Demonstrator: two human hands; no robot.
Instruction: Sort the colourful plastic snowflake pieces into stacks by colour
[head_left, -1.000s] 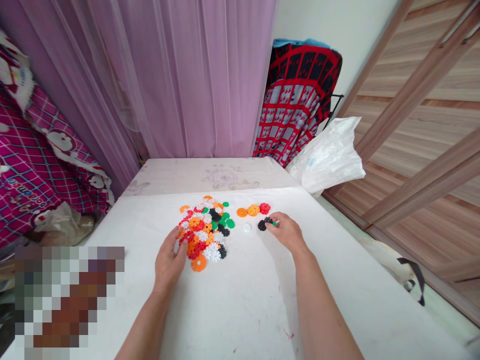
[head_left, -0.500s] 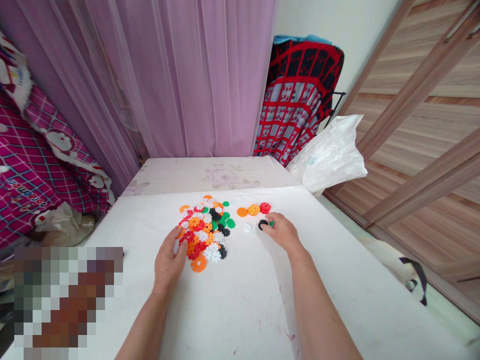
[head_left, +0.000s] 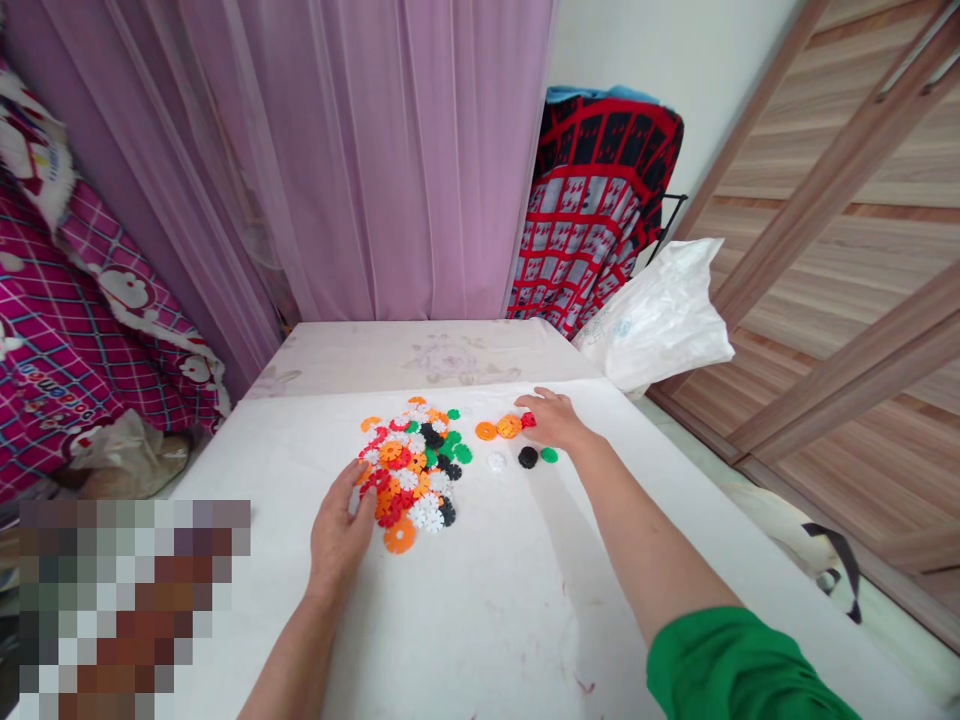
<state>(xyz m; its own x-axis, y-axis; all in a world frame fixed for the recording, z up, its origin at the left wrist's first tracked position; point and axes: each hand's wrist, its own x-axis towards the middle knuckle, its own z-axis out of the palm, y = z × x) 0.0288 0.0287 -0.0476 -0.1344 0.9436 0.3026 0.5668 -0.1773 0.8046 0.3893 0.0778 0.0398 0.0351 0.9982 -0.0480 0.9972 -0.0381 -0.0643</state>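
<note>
A heap of snowflake-shaped plastic discs [head_left: 405,478] in orange, red, white, green and black lies on the table. My left hand [head_left: 341,530] rests at the heap's left side, thumb and fingers apart, with nothing visibly held. To the right of the heap, an orange disc [head_left: 486,431], a yellow-orange disc group [head_left: 509,427] and red discs [head_left: 529,420] form a row. My right hand [head_left: 556,420] reaches over the red discs, partly hiding them; its fingers are stretched and apart. Nearer me lie a white disc [head_left: 496,462], black discs [head_left: 528,457] and a green disc [head_left: 550,455].
A white cloth [head_left: 450,620] covers the table, with a flowered strip [head_left: 442,355] along its far end. Beyond hangs a purple curtain [head_left: 390,160]. A white plastic bag [head_left: 660,320] stands at the far right corner, before wooden wardrobe doors [head_left: 840,270].
My right hand has left the black discs and moved farther away to the red ones, uncovering the green disc. My left hand has stayed at the heap. The view has shifted slightly.
</note>
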